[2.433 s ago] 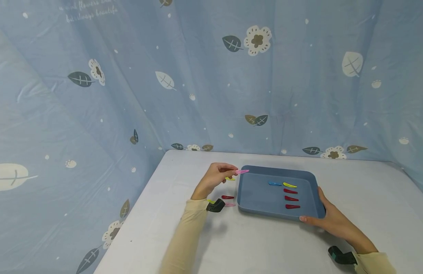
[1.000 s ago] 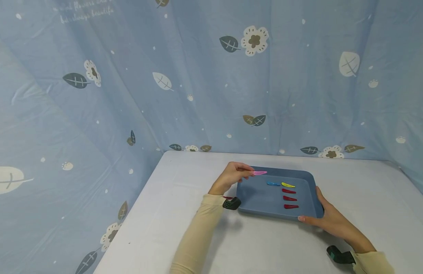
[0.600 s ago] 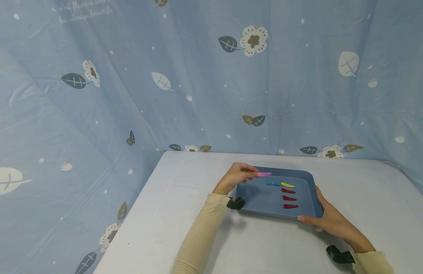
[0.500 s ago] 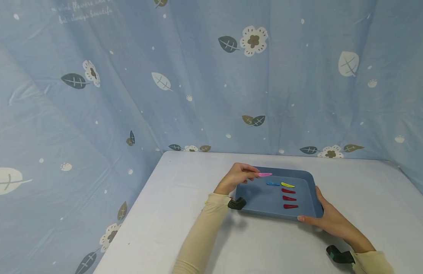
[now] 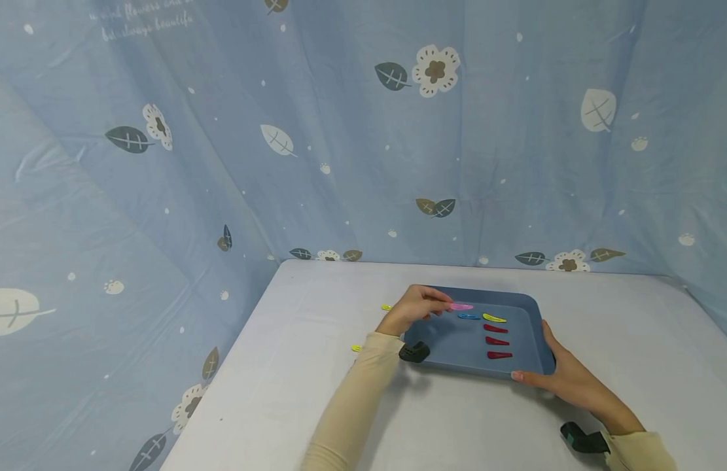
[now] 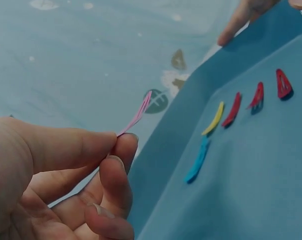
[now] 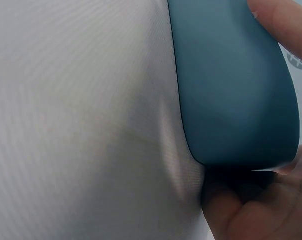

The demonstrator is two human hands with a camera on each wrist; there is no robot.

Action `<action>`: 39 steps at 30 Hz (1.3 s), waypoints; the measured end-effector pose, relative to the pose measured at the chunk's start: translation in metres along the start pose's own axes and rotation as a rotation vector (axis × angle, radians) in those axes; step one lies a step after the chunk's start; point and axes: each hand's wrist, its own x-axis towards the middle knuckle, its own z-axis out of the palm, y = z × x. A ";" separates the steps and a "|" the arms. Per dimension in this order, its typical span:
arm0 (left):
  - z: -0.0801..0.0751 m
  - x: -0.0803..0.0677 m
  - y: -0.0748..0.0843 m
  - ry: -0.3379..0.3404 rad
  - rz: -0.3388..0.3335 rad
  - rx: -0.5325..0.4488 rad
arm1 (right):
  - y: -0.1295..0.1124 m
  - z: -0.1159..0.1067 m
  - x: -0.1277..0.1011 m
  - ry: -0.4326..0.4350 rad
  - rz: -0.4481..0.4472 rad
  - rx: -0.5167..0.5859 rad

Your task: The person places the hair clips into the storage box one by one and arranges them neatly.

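Between the thumb and fingertips of my left hand (image 5: 415, 307) is a pink snap hair clip (image 5: 461, 307), also seen edge-on as a pink clip (image 6: 138, 115) in the left wrist view. It is over the back left part of a blue-grey tray (image 5: 451, 367). Inside lie a blue clip (image 5: 469, 316), a yellow clip (image 5: 495, 318) and a column of three red clips (image 5: 496, 341). My right hand (image 5: 575, 376) grips the tray's front right corner, thumb at the front edge, other fingers along the right side.
On the white table (image 5: 281, 379) left of the tray, a yellow clip (image 5: 387, 307) and another yellow clip (image 5: 356, 348) show past my left arm, which hides part of that area. A patterned blue curtain (image 5: 339, 163) hangs behind the table.
My left hand has carried the pink clip from the tray's left rim rightward over the tray, then slightly lower, close behind the blue clip. My right hand stays at the tray corner.
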 end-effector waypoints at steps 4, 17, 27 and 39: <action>0.003 0.001 -0.001 0.007 -0.013 0.009 | 0.000 0.000 0.000 -0.002 -0.004 -0.007; 0.015 0.010 -0.013 0.008 -0.017 0.007 | 0.002 0.000 0.001 0.005 0.006 -0.058; 0.023 0.014 -0.020 0.021 -0.029 0.034 | 0.001 0.000 0.000 -0.001 0.001 -0.037; 0.031 0.016 -0.020 0.061 -0.074 0.101 | 0.002 -0.001 0.000 0.001 -0.017 -0.018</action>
